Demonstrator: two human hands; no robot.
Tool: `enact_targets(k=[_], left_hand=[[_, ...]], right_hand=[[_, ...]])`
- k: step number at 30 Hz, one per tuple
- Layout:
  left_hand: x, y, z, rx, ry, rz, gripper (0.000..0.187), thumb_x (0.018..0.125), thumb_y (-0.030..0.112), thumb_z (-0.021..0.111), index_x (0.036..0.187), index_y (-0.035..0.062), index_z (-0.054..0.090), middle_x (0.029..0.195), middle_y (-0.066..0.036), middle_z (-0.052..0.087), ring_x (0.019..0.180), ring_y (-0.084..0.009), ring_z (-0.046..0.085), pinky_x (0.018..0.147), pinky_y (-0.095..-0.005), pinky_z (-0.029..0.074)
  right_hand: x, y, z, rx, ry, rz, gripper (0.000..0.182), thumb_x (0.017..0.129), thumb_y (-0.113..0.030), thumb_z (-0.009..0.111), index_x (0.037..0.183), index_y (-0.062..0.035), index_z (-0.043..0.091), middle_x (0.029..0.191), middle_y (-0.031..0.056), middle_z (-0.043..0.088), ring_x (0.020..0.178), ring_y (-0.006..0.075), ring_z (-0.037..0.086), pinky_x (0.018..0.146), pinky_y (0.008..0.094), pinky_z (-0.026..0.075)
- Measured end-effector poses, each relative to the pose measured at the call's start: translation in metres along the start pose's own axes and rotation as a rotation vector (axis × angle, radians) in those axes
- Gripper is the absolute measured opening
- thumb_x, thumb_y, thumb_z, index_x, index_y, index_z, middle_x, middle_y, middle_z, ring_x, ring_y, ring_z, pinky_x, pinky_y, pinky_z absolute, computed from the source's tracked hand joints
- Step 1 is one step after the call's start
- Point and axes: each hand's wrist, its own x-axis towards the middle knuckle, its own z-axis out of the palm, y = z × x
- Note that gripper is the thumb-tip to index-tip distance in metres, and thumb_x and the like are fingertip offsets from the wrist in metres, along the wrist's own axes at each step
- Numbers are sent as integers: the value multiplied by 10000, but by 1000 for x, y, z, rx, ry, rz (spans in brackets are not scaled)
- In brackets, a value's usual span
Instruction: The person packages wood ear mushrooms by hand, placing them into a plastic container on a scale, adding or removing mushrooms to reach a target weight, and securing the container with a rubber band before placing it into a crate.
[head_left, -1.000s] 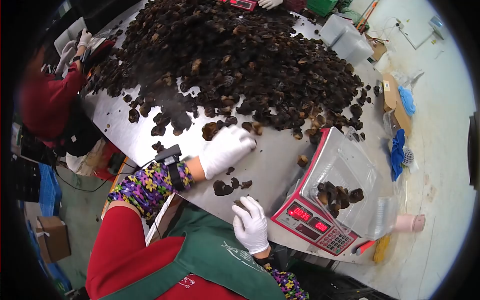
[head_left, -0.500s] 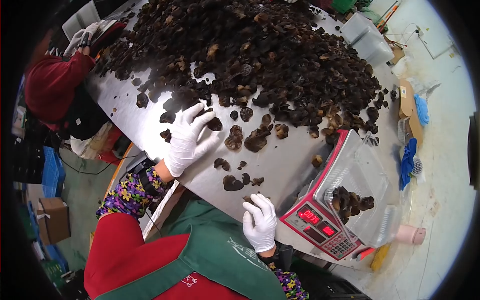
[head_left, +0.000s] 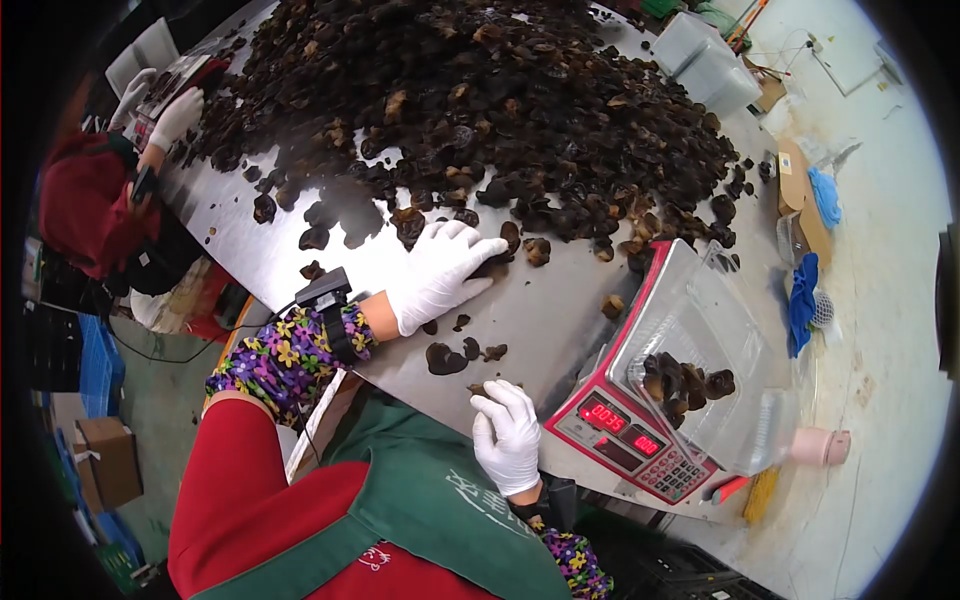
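Note:
My left hand [head_left: 440,276], in a white glove, reaches over the metal table [head_left: 545,310] with its fingers extended over dark mushroom-like pieces; what lies under the palm is hidden. Close to the table's front edge, my right hand [head_left: 506,435] has its fingers bent together around a small brown piece [head_left: 478,389] at the fingertips. A large heap of dark pieces [head_left: 450,100] covers the back of the table. Between my hands lie a few loose pieces [head_left: 445,359]. On the red scale [head_left: 630,430], a clear plastic tray [head_left: 740,400] holds several pieces [head_left: 682,386].
A co-worker in red [head_left: 95,205] is at the table's left side. Clear containers [head_left: 708,65] stand at the back right. Blue cloth [head_left: 803,305], cardboard [head_left: 803,205] and a pink cup [head_left: 820,446] are at the right. A brown box [head_left: 107,464] sits lower left.
My left hand has moved right and now covers pieces that were visible before. My right hand has shifted slightly left and stays near the edge. The co-worker's hands have moved apart.

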Motion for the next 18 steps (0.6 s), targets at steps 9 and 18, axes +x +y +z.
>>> enact_targets(k=[9, 18], left_hand=[[-7, -35, -29, -1807, 3, -540, 480, 1026, 280, 551, 1457, 74, 499, 1271, -74, 648, 1064, -134, 635, 848, -318, 547], [-22, -33, -39, -2123, -67, -575, 552, 1043, 385, 515, 1498, 79, 449, 1337, -151, 607, 1074, -220, 655, 820, -335, 573]], right_hand=[[3, -2, -2, 31, 3, -2, 260, 804, 2, 660, 1046, -81, 704, 1148, 125, 653, 1115, 362, 614, 1003, 470, 486], [1, 2, 0, 10, -1, -24, 273, 806, -14, 674, 1073, -66, 686, 1147, 141, 635, 1109, 373, 606, 1003, 486, 480]])
